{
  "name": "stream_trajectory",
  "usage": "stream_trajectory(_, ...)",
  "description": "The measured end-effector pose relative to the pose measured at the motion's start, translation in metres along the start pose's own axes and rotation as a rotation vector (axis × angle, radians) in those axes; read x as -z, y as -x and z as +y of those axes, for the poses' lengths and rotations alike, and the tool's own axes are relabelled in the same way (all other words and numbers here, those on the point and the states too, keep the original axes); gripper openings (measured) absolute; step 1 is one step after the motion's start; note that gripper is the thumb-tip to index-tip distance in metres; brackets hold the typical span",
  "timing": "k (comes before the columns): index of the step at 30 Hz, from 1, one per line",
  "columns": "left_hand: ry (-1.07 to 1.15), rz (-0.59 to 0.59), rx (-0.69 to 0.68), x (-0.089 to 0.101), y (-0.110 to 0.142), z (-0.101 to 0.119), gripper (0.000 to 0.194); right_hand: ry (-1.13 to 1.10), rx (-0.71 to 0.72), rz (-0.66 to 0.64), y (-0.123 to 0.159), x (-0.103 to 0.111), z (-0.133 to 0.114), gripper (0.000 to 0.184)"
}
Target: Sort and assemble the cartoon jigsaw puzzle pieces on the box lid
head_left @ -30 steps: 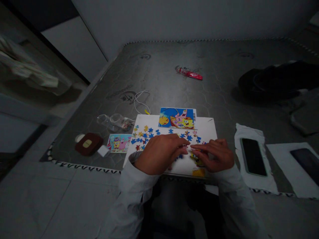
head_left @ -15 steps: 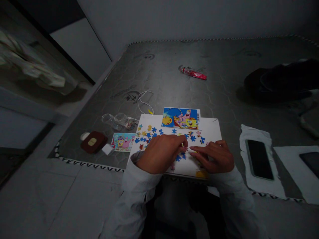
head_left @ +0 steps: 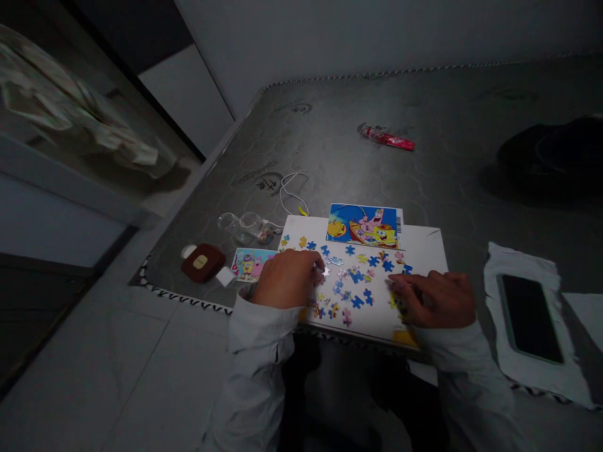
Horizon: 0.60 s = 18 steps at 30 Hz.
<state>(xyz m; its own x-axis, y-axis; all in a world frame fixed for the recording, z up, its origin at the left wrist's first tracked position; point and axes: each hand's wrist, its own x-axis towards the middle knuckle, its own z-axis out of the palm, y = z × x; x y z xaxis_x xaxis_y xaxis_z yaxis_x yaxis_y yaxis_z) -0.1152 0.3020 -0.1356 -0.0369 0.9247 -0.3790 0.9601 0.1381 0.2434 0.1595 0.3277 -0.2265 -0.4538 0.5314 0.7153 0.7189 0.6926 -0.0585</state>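
Observation:
My left hand (head_left: 288, 278) rests over the left part of a white board (head_left: 426, 242), its fingers curled at a puzzle piece (head_left: 326, 270). Partly under its fingers and palm, the board is hidden. On the right side of the board lies my right hand (head_left: 436, 298), index finger stretched out, thumb apart and no piece visible in it. Yellow puzzle pieces (head_left: 393, 300) show beside and partly under this hand. Several loose blue pieces (head_left: 357, 302) and a pink piece (head_left: 347, 317) are scattered between the hands. A cartoon picture card (head_left: 362, 225) lies at the board's far edge.
Left of the board are a second cartoon card (head_left: 245, 265), a brown case (head_left: 203, 262), a white cube-shaped object (head_left: 226, 276) and clear plastic cups (head_left: 252, 223). A white cable (head_left: 282, 191) and red packet (head_left: 389, 138) lie beyond. A phone (head_left: 530, 319) rests at right.
My hands have moved apart, the left one leftward across the board and the right one rightward, uncovering the pieces in the middle. The view has shifted left.

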Motion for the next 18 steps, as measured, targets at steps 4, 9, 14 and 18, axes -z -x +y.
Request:
stream_trajectory(4,0.024,-0.027,-0.027,-0.003,-0.002,0.005,0.013,0.009,-0.046,-0.011,0.005,-0.002,-0.001,0.027)
stream_trajectory(9,0.0,-0.012,0.012,-0.003,-0.003,0.006,0.014,0.016,-0.086,-0.036,0.011,-0.005,0.0,0.027)
stream_trajectory(14,-0.028,0.027,0.103,0.006,0.006,-0.001,0.013,0.009,-0.082,-0.043,0.009,-0.004,0.0,0.029)
stream_trajectory(18,-0.049,-0.045,0.143,0.006,0.007,-0.002,0.022,0.02,-0.109,-0.06,0.011,-0.005,-0.001,0.028)
